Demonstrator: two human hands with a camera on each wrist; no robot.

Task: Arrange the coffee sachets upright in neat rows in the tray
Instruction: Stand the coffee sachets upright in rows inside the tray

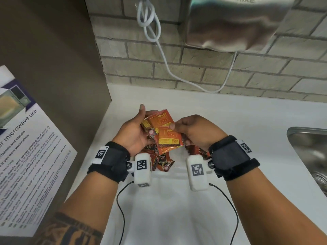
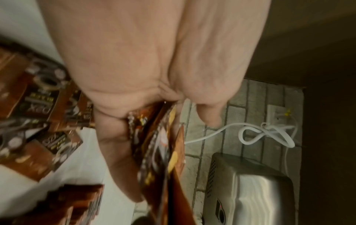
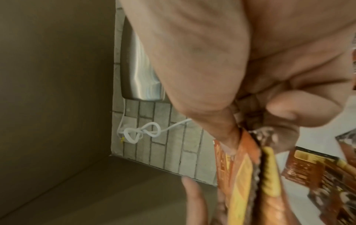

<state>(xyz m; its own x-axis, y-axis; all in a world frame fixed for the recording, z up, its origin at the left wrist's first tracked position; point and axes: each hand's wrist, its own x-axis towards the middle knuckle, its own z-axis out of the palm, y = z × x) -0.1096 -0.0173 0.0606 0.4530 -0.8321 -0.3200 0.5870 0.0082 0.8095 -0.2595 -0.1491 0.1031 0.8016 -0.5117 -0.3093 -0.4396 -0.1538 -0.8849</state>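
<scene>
sachets: orange coffee sachets (image 1: 165, 137), a bunch held up between both hands above the loose pile (image 1: 159, 156); rest lay flat & jumbled in the tray.
tray: clear tray (image 1: 177, 167) on white counter (image 1: 230, 121), hard to see, only near rim showed; no upright row in view yet.
left hand: left hand (image 1: 137, 133) cupped round a fanned stack, fingers behind, thumb up & free.
right hand: right hand (image 1: 192, 131) pinched front sachet at top edge, thumb + forefinger.
handling: prob v. light, thin foil, glossy so likely slippery; flexes, won't stand w/o support from neighbours or tray wall.
where to grip: by crimped top seam or both side edges; squeeze stack flat, tap bottoms level.
risk: stack could fan out & slide apart.
nearby: sink (image 1: 307, 147) to the right, dryer (image 1: 238, 23) & white cable (image 1: 164, 55) on brick wall.
</scene>
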